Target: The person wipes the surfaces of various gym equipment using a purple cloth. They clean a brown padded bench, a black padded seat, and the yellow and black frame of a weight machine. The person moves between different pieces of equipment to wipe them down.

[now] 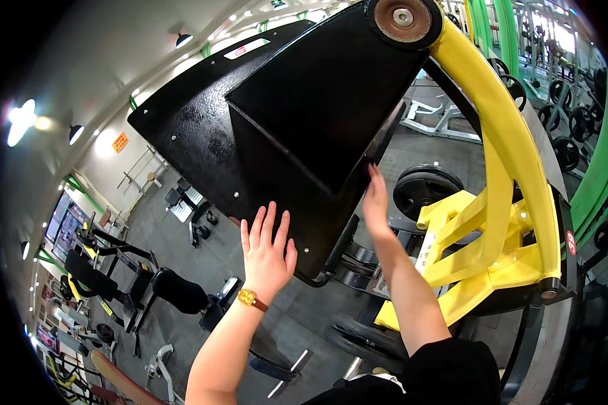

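Note:
A large black metal plate [289, 126] with bolts fills the upper middle, apparently the footplate of a plate-loaded gym machine. It is tilted, and a triangular black bracket [329, 101] joins its face to a round pivot [402, 18]. My left hand [269, 255] lies over the lower part of the plate, palm toward it, fingers spread and straight; a watch [252, 299] is on that wrist. My right hand [376, 197] is at the plate's right edge, fingers extended and seen edge-on. Neither hand grips anything visible. The curved yellow frame [506, 126] rises right of my right arm.
Black weight plates [428, 190] sit beyond my right forearm, with more plates [367, 336] below it. Padded gym machines [177, 291] stand to the left on the grey floor [182, 266]. Weight racks [572, 119] and green posts [603, 162] line the right.

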Demonstrator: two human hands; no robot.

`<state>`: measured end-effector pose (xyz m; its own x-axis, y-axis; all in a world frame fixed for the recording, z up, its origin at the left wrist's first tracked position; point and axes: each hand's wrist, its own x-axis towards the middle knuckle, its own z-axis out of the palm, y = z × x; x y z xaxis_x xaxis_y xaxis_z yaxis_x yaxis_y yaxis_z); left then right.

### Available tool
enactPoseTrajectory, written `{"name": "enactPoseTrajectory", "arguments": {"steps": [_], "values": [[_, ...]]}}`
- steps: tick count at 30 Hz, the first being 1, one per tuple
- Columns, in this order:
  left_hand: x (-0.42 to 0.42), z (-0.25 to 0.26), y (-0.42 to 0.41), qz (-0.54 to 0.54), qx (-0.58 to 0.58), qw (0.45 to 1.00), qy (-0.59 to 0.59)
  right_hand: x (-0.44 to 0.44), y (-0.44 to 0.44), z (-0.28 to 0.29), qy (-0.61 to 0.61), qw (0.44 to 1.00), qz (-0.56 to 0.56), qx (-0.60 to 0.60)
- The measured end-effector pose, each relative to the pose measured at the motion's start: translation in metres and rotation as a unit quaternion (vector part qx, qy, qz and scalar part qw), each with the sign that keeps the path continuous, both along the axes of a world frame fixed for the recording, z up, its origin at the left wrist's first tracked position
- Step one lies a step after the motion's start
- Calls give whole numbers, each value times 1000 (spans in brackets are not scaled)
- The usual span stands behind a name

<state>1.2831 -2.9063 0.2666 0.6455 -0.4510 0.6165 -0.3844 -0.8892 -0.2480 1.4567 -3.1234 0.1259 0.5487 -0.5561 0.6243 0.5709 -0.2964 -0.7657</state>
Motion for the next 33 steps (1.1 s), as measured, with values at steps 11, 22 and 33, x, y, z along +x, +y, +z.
{"name": "enactPoseTrajectory", "arguments": {"steps": [11,22,33], "values": [[5,-1,-4,-39,-34,998,-24,-79,21,11,-5,997,79,-11],[4,-10,11,-51,-48,997,-38,-112,90,93,-85,955,174,-225],[4,-4,5,-89,-47,993,-67,29,124,228,-197,919,145,-310]]}}
